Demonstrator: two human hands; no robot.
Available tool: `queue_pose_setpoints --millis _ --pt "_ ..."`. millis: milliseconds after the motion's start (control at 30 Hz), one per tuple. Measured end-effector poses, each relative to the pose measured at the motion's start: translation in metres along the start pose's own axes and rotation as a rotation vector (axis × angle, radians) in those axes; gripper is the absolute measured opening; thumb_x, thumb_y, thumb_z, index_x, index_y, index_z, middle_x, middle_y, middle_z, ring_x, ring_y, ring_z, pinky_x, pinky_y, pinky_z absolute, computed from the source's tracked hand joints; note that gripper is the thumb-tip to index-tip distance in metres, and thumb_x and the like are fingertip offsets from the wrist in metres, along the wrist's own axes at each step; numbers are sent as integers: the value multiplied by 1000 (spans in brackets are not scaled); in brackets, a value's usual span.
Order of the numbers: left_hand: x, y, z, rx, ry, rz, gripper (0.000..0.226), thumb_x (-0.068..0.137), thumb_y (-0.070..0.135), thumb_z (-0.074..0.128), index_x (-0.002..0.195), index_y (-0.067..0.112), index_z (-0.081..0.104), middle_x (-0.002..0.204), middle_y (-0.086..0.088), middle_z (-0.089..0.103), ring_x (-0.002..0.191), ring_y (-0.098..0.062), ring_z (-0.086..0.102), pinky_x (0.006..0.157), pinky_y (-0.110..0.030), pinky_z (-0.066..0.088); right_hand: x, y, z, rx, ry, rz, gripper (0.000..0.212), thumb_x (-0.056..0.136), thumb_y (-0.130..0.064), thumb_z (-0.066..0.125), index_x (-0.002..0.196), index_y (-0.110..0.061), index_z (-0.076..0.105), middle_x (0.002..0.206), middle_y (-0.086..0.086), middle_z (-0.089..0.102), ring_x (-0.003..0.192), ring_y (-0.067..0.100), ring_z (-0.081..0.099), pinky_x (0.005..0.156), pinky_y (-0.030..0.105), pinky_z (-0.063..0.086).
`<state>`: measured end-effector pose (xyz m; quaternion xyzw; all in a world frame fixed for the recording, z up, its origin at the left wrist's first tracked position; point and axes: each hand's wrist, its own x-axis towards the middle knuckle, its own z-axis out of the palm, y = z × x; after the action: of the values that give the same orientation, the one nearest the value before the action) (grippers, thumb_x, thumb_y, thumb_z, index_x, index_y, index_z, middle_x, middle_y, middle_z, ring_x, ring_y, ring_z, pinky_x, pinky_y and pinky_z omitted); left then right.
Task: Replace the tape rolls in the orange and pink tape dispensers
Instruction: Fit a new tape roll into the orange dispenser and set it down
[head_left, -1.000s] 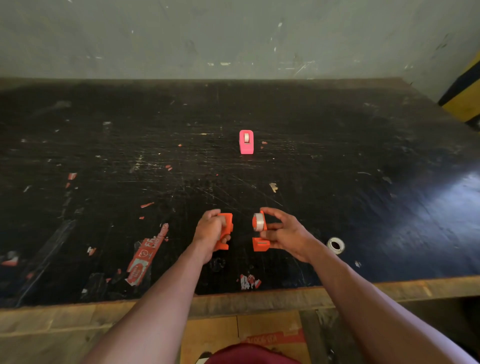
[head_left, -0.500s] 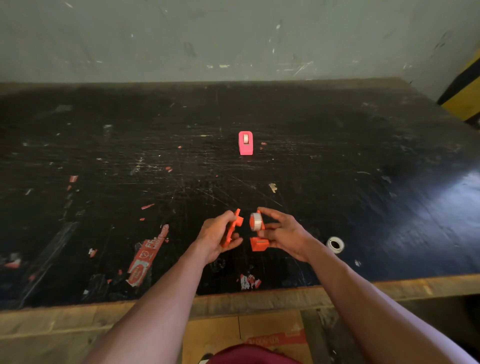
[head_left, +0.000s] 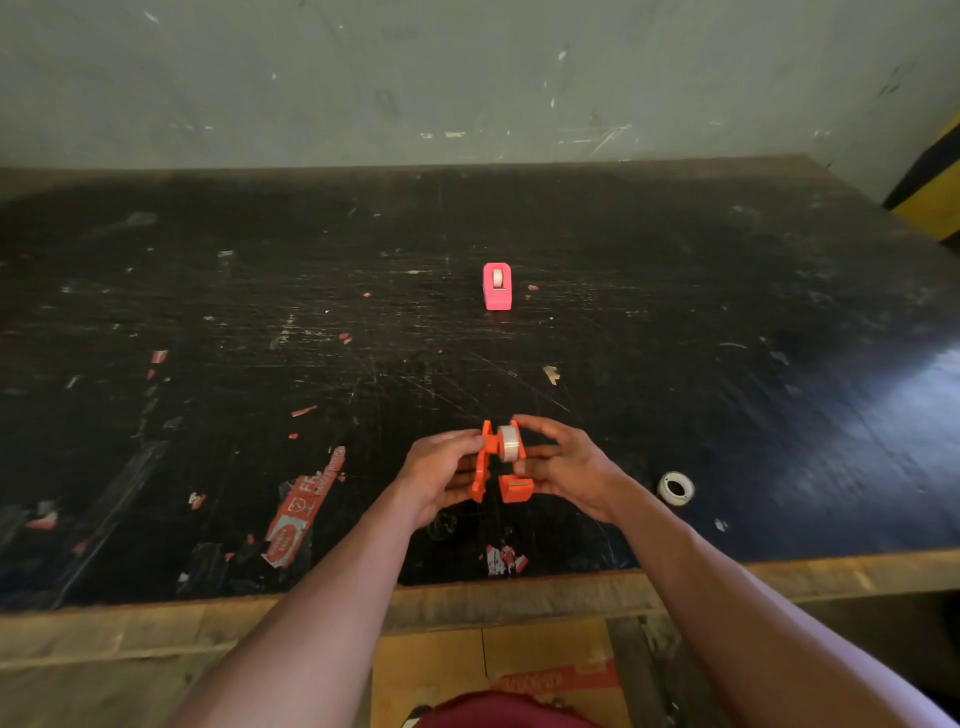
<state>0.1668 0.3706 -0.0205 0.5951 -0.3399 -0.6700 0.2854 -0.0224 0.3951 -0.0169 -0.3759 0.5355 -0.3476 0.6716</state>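
At lower centre, the left hand (head_left: 441, 475) grips an orange side panel (head_left: 482, 467) against the orange dispenser body (head_left: 515, 480), tape roll (head_left: 509, 442) inside, gripped by the right hand (head_left: 566, 470). The pink dispenser (head_left: 497, 287) stands mid-frame on the black counter (head_left: 208, 312); a loose roll (head_left: 675, 488) lies right.

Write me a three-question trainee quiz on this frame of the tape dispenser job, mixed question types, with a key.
1. True or false: the pink dispenser stands on the table, untouched by either hand.
2. Multiple choice: the loose tape roll lies A) left of the left hand, B) right of the right hand, C) beside the pink dispenser.
3. Fill in: both hands hold parts of the ___ dispenser, with a tape roll between its two halves.

Key: 1 true; 2 B; 3 orange.
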Motion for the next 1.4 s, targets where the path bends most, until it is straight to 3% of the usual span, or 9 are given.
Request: queue_pose_setpoints --millis 100,233,367,600,867,1000,1167,1400 --pt "-2 -1 -2 -19 -26 3 21 95 22 69 116 22 75 107 -11 80 101 -27 75 79 -39 60 -1 1 2 -5 -6 -11 66 87 12 62 141 -21 45 112 20 71 101 29 72 89 46 57" --pt "-4 -2 -3 -39 -32 -2 19 95 18 71 114 17 73 106 -11 78 96 -25 77 74 -37 61 -2 5 3 32 18 -20 58 85 11 64 133 -19 50 108 20 72 96 29 73 79 40 60" --pt "-5 -3 -4 -87 -61 -6 18 98 11 66 114 12 74 105 -12 80 95 -25 78 79 -40 63 -5 6 0 63 31 -31 50 85 9 66 126 -15 52 109 20 71 96 29 73 77 39 61" --pt "-6 -3 -5 -124 -132 4 27 96 -1 63 119 11 72 107 -15 80 96 -26 80 77 -39 63 -11 6 -3 46 47 -49 50 87 5 65 131 -17 52 96 21 75 90 29 74 73 35 61" --pt "-8 4 1 -125 -120 26 25 94 1 68 117 11 69 98 -13 82 88 -25 81 62 -30 64 -15 -1 2 20 27 -96 50 90 2 63 133 -21 50 101 23 73 92 29 74 75 35 61" --pt "-8 4 1 -126 -127 21 29 95 3 67 122 14 69 102 -13 82 92 -26 81 69 -36 64 -15 -4 2 -5 29 -102 50 92 -1 62 134 -25 50 102 21 73 94 27 73 79 36 60" --pt "-11 2 0 -92 -205 -1 42 96 1 66 122 33 63 106 -13 81 98 -25 80 81 -39 61 -14 -3 2 -42 38 -113 51 93 -6 61 136 -30 48 103 19 73 101 30 71 89 43 57" --pt "-13 4 1 -65 -151 45 54 93 0 69 139 26 59 104 -14 81 96 -24 80 79 -36 60 -9 -4 7 -53 60 -88 54 93 -5 62 136 -33 46 98 14 76 97 25 73 89 43 57"
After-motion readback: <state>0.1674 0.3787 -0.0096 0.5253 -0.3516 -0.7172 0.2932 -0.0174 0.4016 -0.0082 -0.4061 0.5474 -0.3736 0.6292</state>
